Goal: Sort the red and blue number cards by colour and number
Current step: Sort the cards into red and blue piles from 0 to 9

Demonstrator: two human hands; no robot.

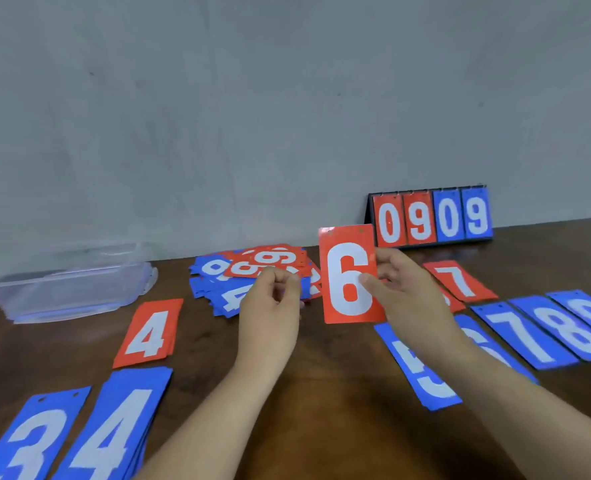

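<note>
I hold the red 6 (346, 271) upright just right of the pile (245, 270), right hand (408, 289) pinching its edge, thumb on the face. Left hand (270, 299) sits at the pile's near edge, fingers curled; whether they grip a card I cannot tell.

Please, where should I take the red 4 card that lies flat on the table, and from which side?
Probably its near short edge, from the near side, with the left hand, as the right hand holds the red 6 card. The red 4 card lies flat on the table, so slide the fingers under that edge and lift.
</note>
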